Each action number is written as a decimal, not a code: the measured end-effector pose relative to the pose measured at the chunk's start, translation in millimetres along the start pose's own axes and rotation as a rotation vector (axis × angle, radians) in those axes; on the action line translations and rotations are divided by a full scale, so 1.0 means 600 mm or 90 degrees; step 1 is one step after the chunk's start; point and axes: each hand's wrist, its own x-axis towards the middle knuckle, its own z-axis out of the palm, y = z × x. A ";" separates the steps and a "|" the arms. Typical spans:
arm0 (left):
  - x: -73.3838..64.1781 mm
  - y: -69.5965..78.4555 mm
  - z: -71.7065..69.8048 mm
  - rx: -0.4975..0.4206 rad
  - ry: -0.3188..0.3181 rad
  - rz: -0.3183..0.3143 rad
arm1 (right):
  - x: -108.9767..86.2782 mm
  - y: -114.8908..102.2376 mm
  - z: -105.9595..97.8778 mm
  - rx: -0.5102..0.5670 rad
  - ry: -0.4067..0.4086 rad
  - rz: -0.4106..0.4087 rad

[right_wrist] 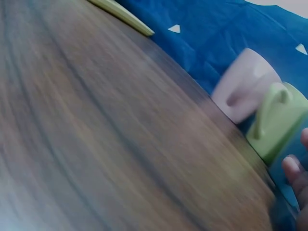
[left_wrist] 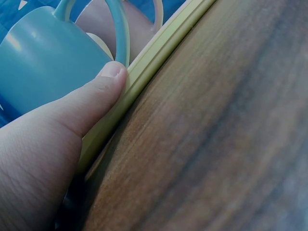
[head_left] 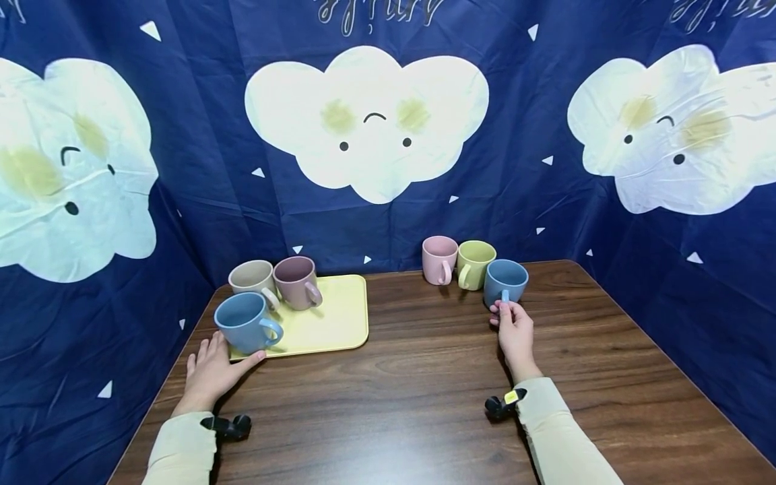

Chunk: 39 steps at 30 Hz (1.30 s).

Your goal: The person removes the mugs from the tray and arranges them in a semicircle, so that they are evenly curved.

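My left hand (head_left: 212, 370) rests at the near left corner of a pale yellow tray (head_left: 344, 310), thumb along its front edge and fingers spread at its left side. Close beside that hand, a blue mug (head_left: 239, 323) stands upright on the tray, handle to the right. Behind it are a greyish-beige mug (head_left: 250, 275) and a mauve mug (head_left: 294, 286). Over on the right, my right hand (head_left: 518, 340) pinches the handle of a second blue mug (head_left: 508, 275). In the right wrist view, only fingertips (right_wrist: 291, 166) show against this mug.
A green mug (head_left: 475, 256) and a pink mug (head_left: 438, 259) stand in a row to the left of the right-hand blue mug. A dark blue cloth (head_left: 388, 229) with cloud prints hangs behind and along both sides of the wooden table (head_left: 394, 391).
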 end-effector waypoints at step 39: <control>-0.003 0.006 0.000 0.003 0.004 -0.010 | 0.027 0.011 0.114 -0.037 0.134 0.008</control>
